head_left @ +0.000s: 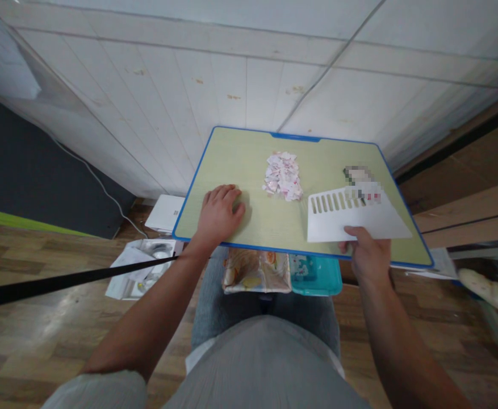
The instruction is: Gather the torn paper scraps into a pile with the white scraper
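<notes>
My right hand (368, 253) grips a flat white plastic scraper (329, 227) by its lower edge. A row of slots runs along the far side of the scraper, which lies over the right part of a pale green table top (249, 221) with a blue rim. Left of the scraper sits a pile of torn pinkish-white scraps (283, 175), apart from both hands. On the left part of the table my left hand (221, 213) rests palm down, thumb apart from the fingers, holding nothing. A blurred-out item (358, 174) lies just beyond the scraper.
Below the table's near edge, over my lap, are a patterned lined container (257, 272) and a teal plastic box (317, 275). A white box (163, 213) and an open carton (146, 267) stand on the floor at left. A white panelled wall (189, 85) rises behind the table.
</notes>
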`<act>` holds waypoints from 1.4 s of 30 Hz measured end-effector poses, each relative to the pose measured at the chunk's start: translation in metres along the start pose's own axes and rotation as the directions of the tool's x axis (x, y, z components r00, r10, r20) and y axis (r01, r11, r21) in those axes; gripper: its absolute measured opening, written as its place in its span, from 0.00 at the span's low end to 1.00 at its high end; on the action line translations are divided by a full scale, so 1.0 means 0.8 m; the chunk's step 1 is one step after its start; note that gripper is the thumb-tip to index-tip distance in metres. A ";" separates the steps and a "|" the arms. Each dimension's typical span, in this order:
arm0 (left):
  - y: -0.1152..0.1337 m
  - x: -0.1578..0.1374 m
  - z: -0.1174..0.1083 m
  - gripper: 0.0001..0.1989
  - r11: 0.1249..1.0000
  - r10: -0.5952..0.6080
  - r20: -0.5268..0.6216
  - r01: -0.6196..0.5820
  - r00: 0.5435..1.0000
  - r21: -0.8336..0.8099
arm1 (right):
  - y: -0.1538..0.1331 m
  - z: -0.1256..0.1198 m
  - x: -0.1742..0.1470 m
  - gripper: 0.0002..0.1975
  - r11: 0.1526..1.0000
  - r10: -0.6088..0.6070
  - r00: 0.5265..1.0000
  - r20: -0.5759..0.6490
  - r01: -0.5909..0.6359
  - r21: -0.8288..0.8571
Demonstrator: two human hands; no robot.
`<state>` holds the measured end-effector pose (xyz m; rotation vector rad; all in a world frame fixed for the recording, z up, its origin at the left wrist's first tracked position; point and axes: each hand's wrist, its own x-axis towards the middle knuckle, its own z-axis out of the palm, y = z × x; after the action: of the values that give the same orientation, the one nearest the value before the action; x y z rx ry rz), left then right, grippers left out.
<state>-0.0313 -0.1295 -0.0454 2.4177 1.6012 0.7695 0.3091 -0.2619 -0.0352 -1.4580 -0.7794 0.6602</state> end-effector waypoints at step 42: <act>-0.001 0.000 0.000 0.18 1.000 0.003 0.002 -0.003 1.000 0.027 | -0.020 0.039 -0.037 0.24 0.960 0.048 0.925 0.377 0.061 -0.272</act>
<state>-0.0318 -0.1289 -0.0457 2.4385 1.6179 0.7509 0.2653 -0.2668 -0.0224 -1.6011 -1.2202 0.8705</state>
